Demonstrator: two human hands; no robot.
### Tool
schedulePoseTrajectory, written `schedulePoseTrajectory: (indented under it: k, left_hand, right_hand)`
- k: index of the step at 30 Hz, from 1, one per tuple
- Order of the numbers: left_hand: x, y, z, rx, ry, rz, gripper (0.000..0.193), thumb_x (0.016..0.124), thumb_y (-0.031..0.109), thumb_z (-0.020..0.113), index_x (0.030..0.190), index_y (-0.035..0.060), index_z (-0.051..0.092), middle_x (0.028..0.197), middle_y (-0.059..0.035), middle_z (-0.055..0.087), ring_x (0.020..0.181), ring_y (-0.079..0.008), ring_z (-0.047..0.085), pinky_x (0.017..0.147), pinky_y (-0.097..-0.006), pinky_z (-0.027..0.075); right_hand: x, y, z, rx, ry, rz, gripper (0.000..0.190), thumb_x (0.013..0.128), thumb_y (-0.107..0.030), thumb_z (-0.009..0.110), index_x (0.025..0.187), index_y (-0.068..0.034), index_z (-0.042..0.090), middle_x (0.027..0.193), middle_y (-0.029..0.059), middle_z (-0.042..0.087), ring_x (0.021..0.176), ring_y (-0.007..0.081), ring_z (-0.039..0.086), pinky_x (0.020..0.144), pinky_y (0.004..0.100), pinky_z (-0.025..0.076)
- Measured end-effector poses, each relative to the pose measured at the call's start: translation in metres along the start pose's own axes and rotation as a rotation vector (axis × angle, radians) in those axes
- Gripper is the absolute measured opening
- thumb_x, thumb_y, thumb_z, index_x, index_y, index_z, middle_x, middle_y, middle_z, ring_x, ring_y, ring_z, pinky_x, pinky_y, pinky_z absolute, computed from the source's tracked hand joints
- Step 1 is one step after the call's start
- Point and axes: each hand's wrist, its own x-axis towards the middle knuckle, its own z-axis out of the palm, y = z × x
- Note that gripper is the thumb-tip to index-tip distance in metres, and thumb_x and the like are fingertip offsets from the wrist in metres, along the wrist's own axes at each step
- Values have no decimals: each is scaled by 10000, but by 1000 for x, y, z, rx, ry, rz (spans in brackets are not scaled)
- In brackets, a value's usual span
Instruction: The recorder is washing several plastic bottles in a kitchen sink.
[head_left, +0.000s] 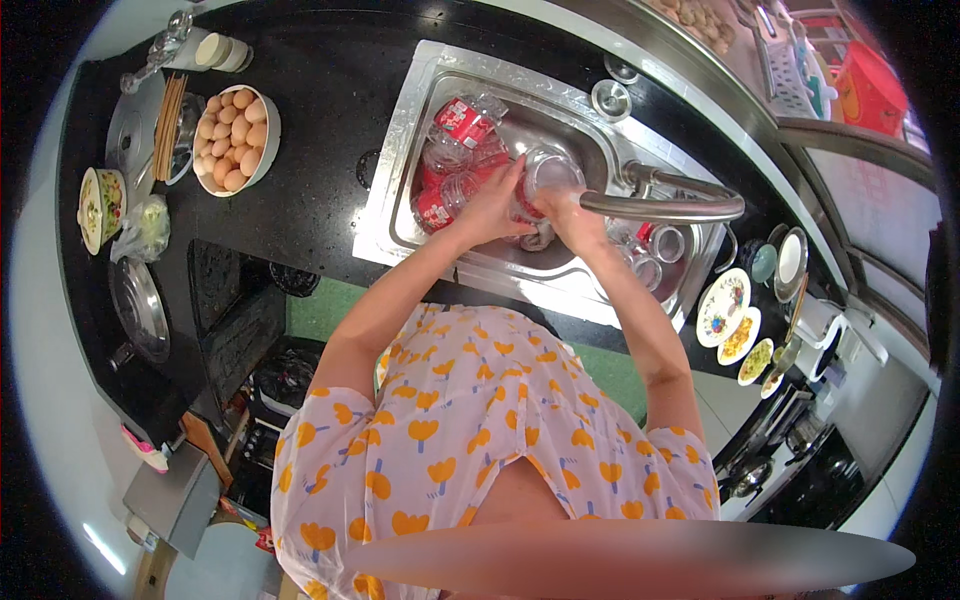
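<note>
Over the left basin of a stainless steel sink (390, 180), my two hands are on a clear jar (553, 171) with some red on its side. My left hand (491, 206) reaches around it from the left, fingers spread along the side. My right hand (571, 216) grips it from the right, its fingers partly hidden. A crumpled greyish thing, perhaps a cloth (536, 238), shows just below the jar. Left of my left hand, several clear jars with red labels (463, 124) lie piled in the basin. More clear jars (666, 244) stand in the smaller right basin.
A curved metal faucet (667, 208) arches close to my right hand. On the black countertop (315, 105) at left sit a bowl of eggs (274, 139), chopsticks (171, 124) and a pot lid (142, 311). Patterned dishes (724, 307) line the right side, near a window frame (847, 135).
</note>
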Motion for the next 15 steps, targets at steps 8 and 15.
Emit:
schedulePoseTrajectory:
  k: [8, 15]
  left_hand:
    - [0, -20, 33, -548, -123, -394, 957, 740, 455, 808, 1454, 26, 336, 1366, -198, 512, 1231, -326, 534, 1045, -400, 415]
    - [2, -20, 37, -1620, -120, -796, 759, 889, 642, 556, 1436, 141, 397, 1391, -100, 509, 1260, -278, 514, 1032, -541, 413]
  right_hand:
    - [17, -11, -17, 35, -88, 166, 239, 878, -182, 614, 1054, -33, 678, 928, 197, 681, 876, 363, 665, 776, 438, 521]
    - [22, -2, -2, 267, 76, 83, 254, 884, -18, 554, 1111, -5, 667, 1110, 188, 657, 1055, 343, 623, 909, 379, 488]
